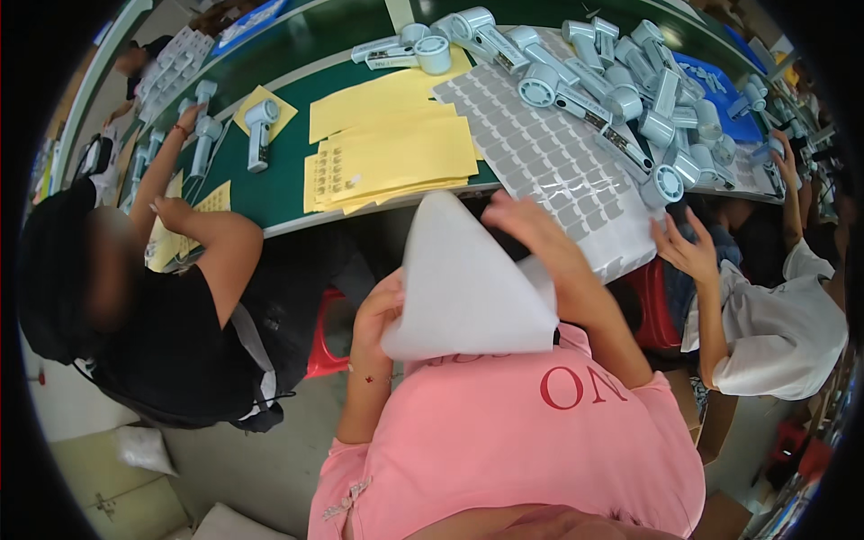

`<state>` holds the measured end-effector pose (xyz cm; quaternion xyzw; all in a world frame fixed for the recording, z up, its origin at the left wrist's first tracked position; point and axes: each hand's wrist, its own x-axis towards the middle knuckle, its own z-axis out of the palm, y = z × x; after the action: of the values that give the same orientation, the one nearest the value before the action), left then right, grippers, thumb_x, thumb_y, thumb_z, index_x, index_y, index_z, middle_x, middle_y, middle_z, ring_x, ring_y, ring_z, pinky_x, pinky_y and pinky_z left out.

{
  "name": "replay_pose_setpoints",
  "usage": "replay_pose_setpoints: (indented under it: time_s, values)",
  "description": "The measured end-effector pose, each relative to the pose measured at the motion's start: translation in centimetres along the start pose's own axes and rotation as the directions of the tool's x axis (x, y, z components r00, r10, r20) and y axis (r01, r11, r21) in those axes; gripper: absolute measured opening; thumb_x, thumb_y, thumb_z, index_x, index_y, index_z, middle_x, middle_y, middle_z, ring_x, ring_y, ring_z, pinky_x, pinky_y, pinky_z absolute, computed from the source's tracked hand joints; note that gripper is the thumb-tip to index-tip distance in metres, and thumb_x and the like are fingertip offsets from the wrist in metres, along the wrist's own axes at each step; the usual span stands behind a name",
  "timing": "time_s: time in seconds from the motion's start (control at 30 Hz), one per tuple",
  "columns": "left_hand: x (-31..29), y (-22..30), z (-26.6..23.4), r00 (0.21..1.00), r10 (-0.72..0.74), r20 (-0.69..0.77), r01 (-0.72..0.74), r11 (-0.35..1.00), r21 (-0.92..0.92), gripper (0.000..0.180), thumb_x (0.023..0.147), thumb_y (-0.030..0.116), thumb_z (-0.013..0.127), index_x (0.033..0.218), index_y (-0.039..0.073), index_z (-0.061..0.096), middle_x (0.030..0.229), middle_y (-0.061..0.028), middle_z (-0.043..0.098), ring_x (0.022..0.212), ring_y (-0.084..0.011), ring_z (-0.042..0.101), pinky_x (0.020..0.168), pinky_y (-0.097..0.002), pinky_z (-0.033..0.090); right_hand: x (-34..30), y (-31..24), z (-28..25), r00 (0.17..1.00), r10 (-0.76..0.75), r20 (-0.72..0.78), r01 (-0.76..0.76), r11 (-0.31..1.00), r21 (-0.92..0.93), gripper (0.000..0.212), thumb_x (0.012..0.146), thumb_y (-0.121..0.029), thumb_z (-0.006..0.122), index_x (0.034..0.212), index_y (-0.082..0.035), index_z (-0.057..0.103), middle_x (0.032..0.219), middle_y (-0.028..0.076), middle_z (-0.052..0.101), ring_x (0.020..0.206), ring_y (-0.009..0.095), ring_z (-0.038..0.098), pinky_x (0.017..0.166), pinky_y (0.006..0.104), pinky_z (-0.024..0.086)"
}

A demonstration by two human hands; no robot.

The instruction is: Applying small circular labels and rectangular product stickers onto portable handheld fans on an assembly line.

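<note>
A large white sheet [468, 279], folded into a peaked shape, stands up in front of my chest. My left hand [382, 301] is closed on its left edge, with part of the fingers hidden behind it. Just past the sheet's upper right side, my right hand [526, 220] is raised over the table's front edge, its fingers smeared by motion. Near that hand lies a wide sheet of grey stickers [549, 135], hanging a little over the edge. Yellow sheets [396, 162] are stacked on the green table [283, 193] to the left.
Light blue handheld fans [621, 94] are heaped at the back right, with a few more [432, 54] behind the yellow sheets. A co-worker in black [153, 333] sits at left, reaching toward fans. Another in white [765, 333] has a hand near the sticker sheet's right corner.
</note>
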<state>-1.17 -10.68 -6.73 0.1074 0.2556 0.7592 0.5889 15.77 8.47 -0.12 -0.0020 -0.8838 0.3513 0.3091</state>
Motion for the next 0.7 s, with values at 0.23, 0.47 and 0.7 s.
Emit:
replay_pose_setpoints:
  time_s: [0.23, 0.47, 0.7]
  values:
    - [-3.3, 1.3, -3.4, 0.721, 0.693, -0.032, 0.038, 0.007, 0.999, 0.049, 0.087, 0.014, 0.054, 0.130, -0.003, 0.036, 0.126, -0.0152, 0.050, 0.114, -0.0240, 0.050, 0.093, -0.0316, 0.041, -2.6, 0.7, 5.1, 0.767, 0.640, -0.036, -0.600, 0.736, 0.314, 0.024, 0.080, -0.017, 0.066, 0.095, 0.002, 0.064, 0.080, 0.006, 0.065, 0.072, 0.008, 0.056, 0.063, 0.0252, 0.046]
    - [-4.8, 0.0, 6.0, 0.907, 0.421, 0.004, -0.145, 0.303, 0.942, 0.080, 0.064, 0.014, 0.071, 0.134, 0.002, 0.034, 0.128, -0.0139, 0.046, 0.114, -0.0227, 0.048, 0.095, -0.0303, 0.036, -1.2, -0.9, 5.8, 0.901, 0.402, 0.161, -0.433, 0.840, 0.325, 0.024, 0.074, -0.015, 0.068, 0.092, 0.000, 0.061, 0.077, 0.008, 0.063, 0.068, 0.011, 0.057, 0.063, 0.0257, 0.045]
    - [-6.7, 2.3, 1.6, 0.815, 0.545, -0.198, -0.074, 0.437, 0.896, 0.022, 0.058, -0.009, 0.047, 0.076, 0.000, 0.055, 0.069, 0.0032, 0.050, 0.068, -0.0056, 0.047, 0.062, -0.0174, 0.039, -1.6, -2.6, 7.2, 0.926, 0.180, 0.332, -0.261, 0.941, 0.215, 0.049, 0.065, -0.011, 0.072, 0.110, 0.000, 0.055, 0.093, 0.009, 0.062, 0.085, 0.014, 0.057, 0.076, 0.0271, 0.045]
